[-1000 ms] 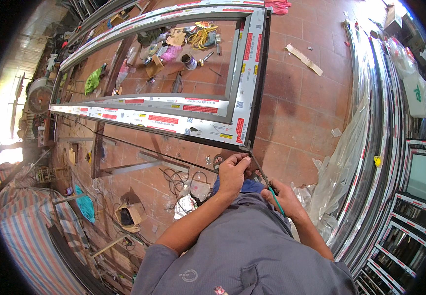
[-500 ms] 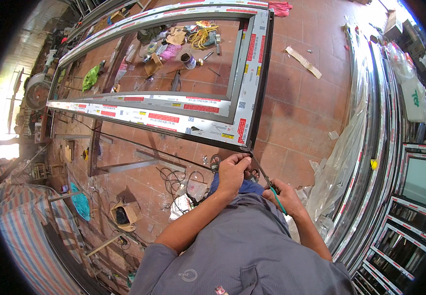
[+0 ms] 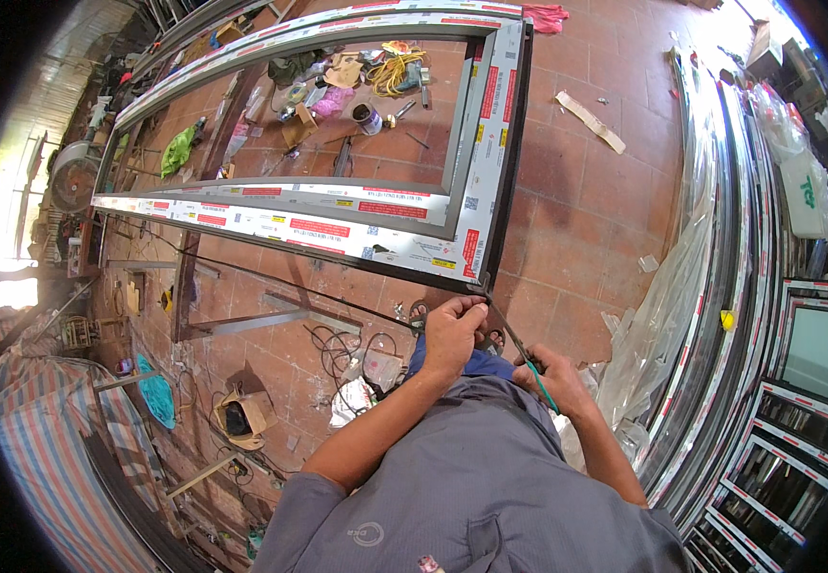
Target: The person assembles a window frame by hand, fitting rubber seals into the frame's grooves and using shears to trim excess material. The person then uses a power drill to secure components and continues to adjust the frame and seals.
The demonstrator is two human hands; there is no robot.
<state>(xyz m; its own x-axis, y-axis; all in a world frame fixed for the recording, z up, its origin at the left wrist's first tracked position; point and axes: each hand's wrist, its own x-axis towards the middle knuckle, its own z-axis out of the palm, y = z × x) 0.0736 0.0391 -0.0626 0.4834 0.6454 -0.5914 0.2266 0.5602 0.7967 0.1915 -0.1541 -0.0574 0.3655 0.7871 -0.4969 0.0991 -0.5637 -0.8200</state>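
Note:
A large aluminium window frame [image 3: 476, 143], covered in white protective film with red labels, lies raised over the tiled floor. My left hand [image 3: 452, 334] pinches a thin black rubber strip [image 3: 271, 282] at the frame's near corner [image 3: 479, 285]. The strip runs off to the left under the frame's long edge. My right hand [image 3: 552, 377] grips a green-handled tool [image 3: 533, 368] whose thin tip points up at that same corner. Both hands sit close together just below the corner.
Stacked metal profiles in plastic wrap [image 3: 710, 286] line the right side, with finished window frames [image 3: 815, 353] beyond. Tools, a tin and a yellow cord [image 3: 390, 72] lie on the floor inside the frame. Cables, a cardboard box [image 3: 242, 415] and a striped tarp [image 3: 37, 439] are at left.
My left hand has shifted slightly up toward the frame's corner with the strip. The right hand and tool have barely moved.

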